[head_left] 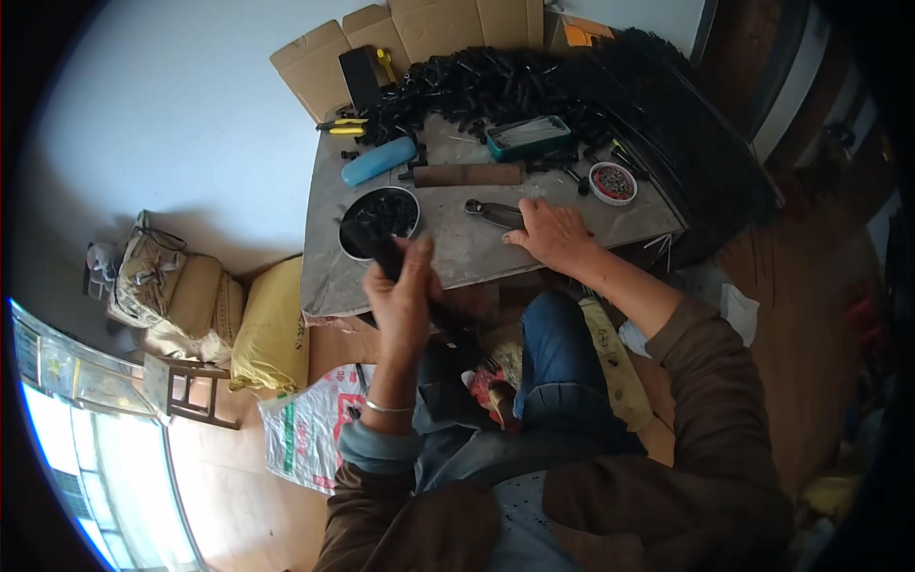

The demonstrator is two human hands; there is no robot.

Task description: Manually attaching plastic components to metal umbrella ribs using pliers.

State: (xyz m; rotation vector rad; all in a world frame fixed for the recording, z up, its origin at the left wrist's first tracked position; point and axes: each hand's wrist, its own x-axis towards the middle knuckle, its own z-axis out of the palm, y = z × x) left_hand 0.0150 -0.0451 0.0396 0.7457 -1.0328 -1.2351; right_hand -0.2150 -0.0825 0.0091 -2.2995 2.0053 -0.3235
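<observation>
My left hand (405,291) is closed round a dark, long piece (384,250), blurred by motion; its upper end passes over a white-rimmed bowl (416,229) of small black parts. A dark length also shows below that hand, over my lap. My right hand (558,234) lies on the table top, closed over the handles of metal pliers (496,214), whose jaws point left. Beyond the pliers is a brown bar (467,174). A light-blue case (379,161) and a green box (529,138) of thin pale sticks lie farther back.
Black parts (477,86) are heaped along the back against cardboard (438,24). A bundle of black rods (686,133) overhangs the right side. Near it stands a round tub (612,197) of small metal pieces. Yellow-handled pliers (345,126) lie far left. Sacks (272,329) stand on the floor.
</observation>
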